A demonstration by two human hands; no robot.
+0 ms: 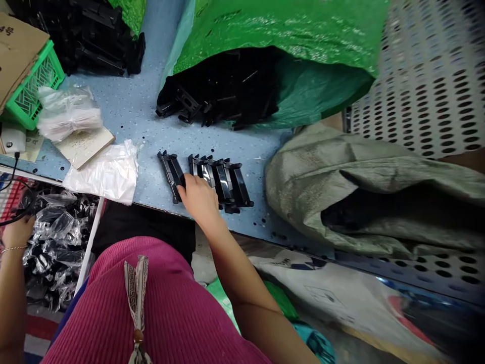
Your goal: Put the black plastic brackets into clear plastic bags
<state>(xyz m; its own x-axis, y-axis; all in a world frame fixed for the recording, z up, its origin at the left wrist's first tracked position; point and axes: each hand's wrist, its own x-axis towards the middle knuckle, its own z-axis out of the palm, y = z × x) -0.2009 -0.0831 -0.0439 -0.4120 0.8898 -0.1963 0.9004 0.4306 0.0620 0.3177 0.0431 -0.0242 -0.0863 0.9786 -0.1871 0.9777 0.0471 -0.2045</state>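
My right hand (199, 197) is over a row of long black plastic parts (223, 182) on the blue table. Its fingers are curled down around the left end of that row, partly hiding the part they grip. Just left of the thumb lies another pair of black plastic parts (170, 174), slightly tilted. My left hand (18, 230) is at the far left edge, over a bin of black parts in clear plastic bags (56, 242). A black cable crosses near it, and its fingers are mostly hidden.
A green sack (280, 30) spills black parts at the back. White plastic bags (109, 172) lie on the left, near a green basket (38, 86). More black parts (98, 40) are heaped behind. A grey-green sack (364, 167) lies open on the right, by a perforated metal panel (428, 76).
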